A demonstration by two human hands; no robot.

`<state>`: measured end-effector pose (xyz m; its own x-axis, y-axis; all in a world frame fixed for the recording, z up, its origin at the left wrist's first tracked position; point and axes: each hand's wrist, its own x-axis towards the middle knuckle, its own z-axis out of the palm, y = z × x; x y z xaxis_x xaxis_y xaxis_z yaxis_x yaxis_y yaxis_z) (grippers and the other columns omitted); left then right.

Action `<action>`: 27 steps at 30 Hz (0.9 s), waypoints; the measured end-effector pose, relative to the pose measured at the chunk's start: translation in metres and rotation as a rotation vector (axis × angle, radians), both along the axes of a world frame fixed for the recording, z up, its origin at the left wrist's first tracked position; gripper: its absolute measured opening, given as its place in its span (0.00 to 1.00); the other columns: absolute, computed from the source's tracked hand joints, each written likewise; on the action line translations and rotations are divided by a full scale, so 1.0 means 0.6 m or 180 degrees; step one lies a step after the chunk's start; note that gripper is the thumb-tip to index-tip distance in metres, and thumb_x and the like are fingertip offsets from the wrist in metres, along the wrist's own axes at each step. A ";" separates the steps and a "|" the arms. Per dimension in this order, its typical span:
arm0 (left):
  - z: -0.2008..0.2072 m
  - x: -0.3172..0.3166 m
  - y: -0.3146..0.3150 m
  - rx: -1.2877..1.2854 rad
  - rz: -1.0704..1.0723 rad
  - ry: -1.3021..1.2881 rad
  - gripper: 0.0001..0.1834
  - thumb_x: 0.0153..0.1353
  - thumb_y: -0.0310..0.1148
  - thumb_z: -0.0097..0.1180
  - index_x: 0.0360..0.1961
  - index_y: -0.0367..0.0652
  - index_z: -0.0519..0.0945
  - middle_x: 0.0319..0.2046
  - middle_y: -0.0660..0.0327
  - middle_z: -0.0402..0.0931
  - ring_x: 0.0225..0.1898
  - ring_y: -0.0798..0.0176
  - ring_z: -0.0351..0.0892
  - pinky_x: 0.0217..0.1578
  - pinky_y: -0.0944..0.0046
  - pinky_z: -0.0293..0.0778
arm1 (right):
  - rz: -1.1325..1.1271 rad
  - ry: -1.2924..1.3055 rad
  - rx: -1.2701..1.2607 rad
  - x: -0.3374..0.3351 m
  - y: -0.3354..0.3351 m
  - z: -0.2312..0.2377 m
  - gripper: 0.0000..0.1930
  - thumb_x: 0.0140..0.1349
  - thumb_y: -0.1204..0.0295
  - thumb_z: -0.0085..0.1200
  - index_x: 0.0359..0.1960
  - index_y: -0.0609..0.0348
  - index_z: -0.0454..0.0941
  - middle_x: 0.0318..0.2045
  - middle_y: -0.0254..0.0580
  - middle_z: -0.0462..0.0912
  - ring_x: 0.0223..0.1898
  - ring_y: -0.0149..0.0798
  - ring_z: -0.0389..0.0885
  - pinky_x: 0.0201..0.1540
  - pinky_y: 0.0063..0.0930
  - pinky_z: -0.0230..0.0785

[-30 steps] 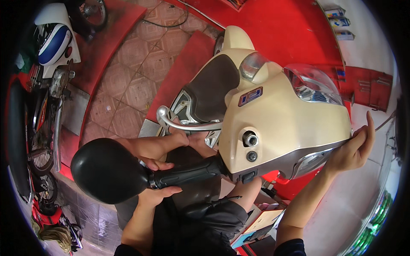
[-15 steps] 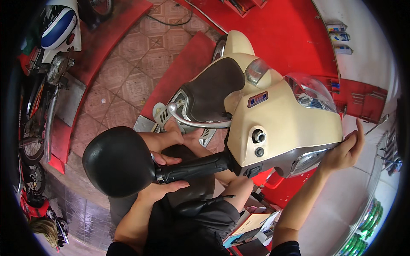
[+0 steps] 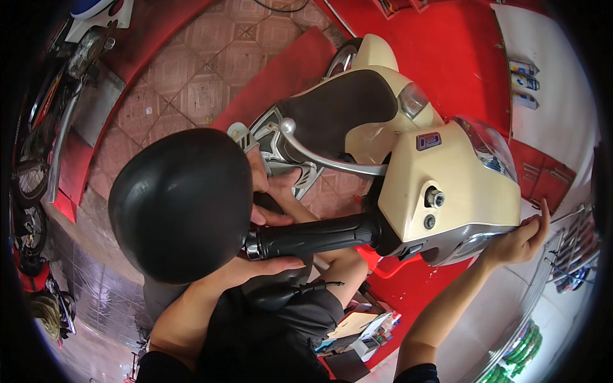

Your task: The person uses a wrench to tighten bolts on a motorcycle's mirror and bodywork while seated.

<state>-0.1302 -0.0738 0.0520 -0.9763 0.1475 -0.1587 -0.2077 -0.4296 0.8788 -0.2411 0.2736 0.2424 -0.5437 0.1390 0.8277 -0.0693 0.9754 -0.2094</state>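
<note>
At the left end of the black handlebar grip (image 3: 313, 236), my left hand (image 3: 220, 271) is closed around it, its thumb along the lower side and a finger showing above. A large black rounded shell (image 3: 182, 204), like the back of a mirror, stands before that hand and hides most of its fingers. My right hand (image 3: 518, 241) rests against the right end of the cream handlebar cover (image 3: 453, 185), beside the headlight (image 3: 469, 249). Its index finger is stretched out, the others loosely bent. Behind the grip runs a silver brake lever (image 3: 332, 156). Across my lap lies a smaller black stemmed part (image 3: 274, 295).
The scooter's dark seat-like panel (image 3: 345, 105) and a clear lamp (image 3: 414, 99) lie beyond the lever. Motorcycles (image 3: 70, 108) line the left. Spray cans (image 3: 523, 83) stand on the right, with a metal rack (image 3: 575, 249) below. Boxes (image 3: 351, 329) sit beside my right knee.
My view has shifted, so the handlebar cover sits further right in the picture. The black shell looks bigger and nearer. Both hands keep their places on the grip and the cover.
</note>
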 end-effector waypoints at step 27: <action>-0.013 0.000 0.000 0.0151 -0.0115 -0.0035 0.45 0.26 0.19 0.80 0.46 0.44 0.63 0.40 0.50 0.74 0.46 0.55 0.78 0.48 0.58 0.77 | 0.0036 -0.0009 0.0090 -0.001 -0.010 -0.002 0.14 0.66 0.77 0.41 0.43 0.65 0.83 0.32 0.29 0.81 0.23 0.19 0.60 0.25 0.15 0.53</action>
<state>-0.1304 -0.0740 0.0443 -0.9684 0.1903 -0.1615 -0.2335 -0.4628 0.8552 -0.2416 0.2675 0.2413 -0.5475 0.1096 0.8296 -0.0797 0.9801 -0.1820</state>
